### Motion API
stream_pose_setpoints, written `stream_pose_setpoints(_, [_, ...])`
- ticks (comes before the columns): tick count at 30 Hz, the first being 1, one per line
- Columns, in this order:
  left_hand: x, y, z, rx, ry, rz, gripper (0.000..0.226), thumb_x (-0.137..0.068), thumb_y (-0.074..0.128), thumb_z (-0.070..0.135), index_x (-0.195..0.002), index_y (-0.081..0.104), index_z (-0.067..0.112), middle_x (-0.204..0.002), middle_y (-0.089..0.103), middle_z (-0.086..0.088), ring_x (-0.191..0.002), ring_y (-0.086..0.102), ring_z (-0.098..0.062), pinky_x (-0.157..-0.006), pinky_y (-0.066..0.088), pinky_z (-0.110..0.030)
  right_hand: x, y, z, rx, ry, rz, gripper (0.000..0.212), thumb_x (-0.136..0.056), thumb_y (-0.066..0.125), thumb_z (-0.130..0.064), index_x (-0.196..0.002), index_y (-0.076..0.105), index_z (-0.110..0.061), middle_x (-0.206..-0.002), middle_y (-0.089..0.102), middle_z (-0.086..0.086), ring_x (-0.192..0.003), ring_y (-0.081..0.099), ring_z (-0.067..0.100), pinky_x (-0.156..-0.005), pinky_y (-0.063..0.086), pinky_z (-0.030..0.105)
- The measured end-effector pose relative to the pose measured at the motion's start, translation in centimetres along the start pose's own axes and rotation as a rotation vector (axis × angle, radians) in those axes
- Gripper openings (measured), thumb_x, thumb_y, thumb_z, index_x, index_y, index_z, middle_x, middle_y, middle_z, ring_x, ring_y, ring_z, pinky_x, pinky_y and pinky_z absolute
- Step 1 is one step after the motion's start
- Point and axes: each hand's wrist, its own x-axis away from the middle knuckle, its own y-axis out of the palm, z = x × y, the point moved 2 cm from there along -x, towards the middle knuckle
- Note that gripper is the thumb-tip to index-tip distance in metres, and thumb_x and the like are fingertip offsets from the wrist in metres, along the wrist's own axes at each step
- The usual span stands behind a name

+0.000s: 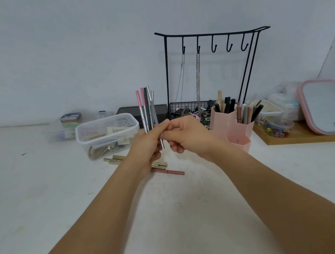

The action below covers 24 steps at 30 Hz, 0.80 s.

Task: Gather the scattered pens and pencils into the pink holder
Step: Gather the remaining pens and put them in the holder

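- While the left hand (147,147) is closed around the lower ends of a bundle of pencils (147,108), the sticks stand nearly upright above it, fanned slightly at their tips.
- Right hand (185,134), at 3 o'clock of the left and touching it, has its fingers (165,125) pinched on one grey pencil of that bundle, seemingly squaring it up with the others.
- Pink holder (237,135) stands on the table (46,188) at 3 o'clock of the hands, just beyond the right wrist, with several pens and brushes already upright in it.
- More remain loose: a reddish pencil (167,171) lies flat at 6 o'clock of the left hand, with gold sticks (114,159) just behind it, partly hidden by the wrist.
- These look light, stiff and smooth, so a loose bundle could slide or splay; a firm wrap low on the shafts, as now, should keep them together.
- For the ones lying flat, pinching near the middle would likely lift them level.
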Motion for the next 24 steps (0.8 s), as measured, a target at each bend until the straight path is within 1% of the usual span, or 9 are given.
stream_pose_setpoints(4, [-0.4, -0.5, -0.3, 0.003, -0.015, 0.078, 0.028, -0.099, 0.059, 0.036, -0.089, 0.063, 0.010, -0.063, 0.051, -0.003, -0.051, 0.043, -0.011, -0.041, 0.033, -0.021, 0.0, 1.4, 0.6, -0.032, -0.039, 0.073, 0.010, -0.091, 0.069, -0.011, -0.091, 0.071, -0.001, -0.064, 0.064, 0.007, -0.051, 0.056, 0.012, -0.048, 0.044, 0.026])
stream_pose_setpoints(8, [-0.5, -1.9, 0.3, 0.018, -0.020, 0.218, 0.039, -0.103, 0.052, 0.046, -0.079, 0.054, 0.015, -0.065, 0.058, -0.002, -0.049, 0.056, -0.013, -0.040, 0.041, -0.022, -0.1, 1.4, 0.7, 0.318, -0.086, 0.006, 0.017, -0.079, 0.082, -0.025, -0.079, 0.071, -0.013, -0.078, 0.070, 0.016, -0.059, 0.058, 0.012, -0.060, 0.050, 0.031])
stream_pose_setpoints(10, [-0.4, -2.5, 0.8, 0.060, -0.032, 0.266, 0.039, -0.102, 0.050, 0.052, -0.084, 0.053, 0.018, -0.063, 0.059, 0.000, -0.052, 0.063, -0.013, -0.040, 0.045, -0.021, 0.0, 0.9, 0.6, 0.525, -0.059, -0.093, 0.022, -0.075, 0.085, -0.033, -0.075, 0.071, -0.017, -0.078, 0.073, 0.008, -0.058, 0.057, 0.008, -0.061, 0.050, 0.026])
stream_pose_setpoints(11, [-0.3, -2.8, 1.0, 0.072, -0.031, 0.276, 0.039, -0.101, 0.050, 0.053, -0.083, 0.052, 0.019, -0.060, 0.056, 0.000, -0.050, 0.061, -0.013, -0.040, 0.044, -0.021, 0.2, 0.8, 0.7, 0.613, -0.035, -0.147, 0.023, -0.074, 0.086, -0.036, -0.076, 0.073, -0.017, -0.075, 0.073, 0.002, -0.056, 0.056, 0.004, -0.059, 0.049, 0.022])
stream_pose_setpoints(13, [-0.3, -3.2, 1.4, 0.087, -0.022, 0.281, 0.040, -0.101, 0.052, 0.052, -0.078, 0.047, 0.020, -0.054, 0.043, 0.003, -0.042, 0.044, -0.010, -0.038, 0.033, -0.019, 0.5, 0.7, 0.9, 0.720, 0.012, -0.236, 0.024, -0.073, 0.087, -0.035, -0.078, 0.075, -0.014, -0.070, 0.073, -0.003, -0.050, 0.053, -0.002, -0.054, 0.047, 0.017])
stream_pose_setpoints(15, [-0.4, -3.5, 1.5, 0.087, -0.034, 0.276, 0.039, -0.101, 0.056, 0.046, -0.073, 0.043, 0.021, -0.050, 0.035, 0.006, -0.041, 0.030, -0.009, -0.038, 0.022, -0.020, 0.7, 0.8, 1.2, 0.767, 0.039, -0.293, 0.022, -0.074, 0.086, -0.031, -0.078, 0.077, -0.012, -0.069, 0.074, -0.002, -0.050, 0.055, -0.002, -0.057, 0.049, 0.018])
stream_pose_setpoints(17, [-0.6, -3.8, 1.4, 0.086, -0.064, 0.270, 0.039, -0.099, 0.059, 0.039, -0.070, 0.041, 0.021, -0.052, 0.035, 0.005, -0.043, 0.027, -0.010, -0.036, 0.020, -0.020, 0.7, 0.9, 1.5, 0.776, 0.054, -0.319, 0.017, -0.077, 0.084, -0.027, -0.079, 0.078, -0.011, -0.065, 0.072, -0.005, -0.050, 0.056, -0.003, -0.058, 0.049, 0.018])
stream_pose_setpoints(20, [-0.8, -4.0, 1.1, 0.064, -0.104, 0.273, 0.032, -0.098, 0.060, 0.032, -0.072, 0.048, 0.018, -0.060, 0.047, 0.001, -0.047, 0.041, -0.010, -0.038, 0.027, -0.018, 0.6, 0.6, 1.6, 0.752, 0.078, -0.342, 0.013, -0.081, 0.081, -0.023, -0.082, 0.077, -0.011, -0.061, 0.068, -0.009, -0.047, 0.056, -0.003, -0.058, 0.049, 0.019])
stream_pose_setpoints(24, [-0.7, -3.9, 1.1, 0.077, -0.117, 0.284, 0.028, -0.102, 0.057, 0.035, -0.081, 0.055, 0.016, -0.063, 0.056, 0.000, -0.052, 0.054, -0.011, -0.039, 0.037, -0.018, 0.7, -1.2, 1.1, 0.704, 0.105, -0.407, 0.014, -0.086, 0.076, -0.023, -0.085, 0.076, -0.009, -0.068, 0.070, 0.002, -0.057, 0.058, 0.009, -0.058, 0.049, 0.023])
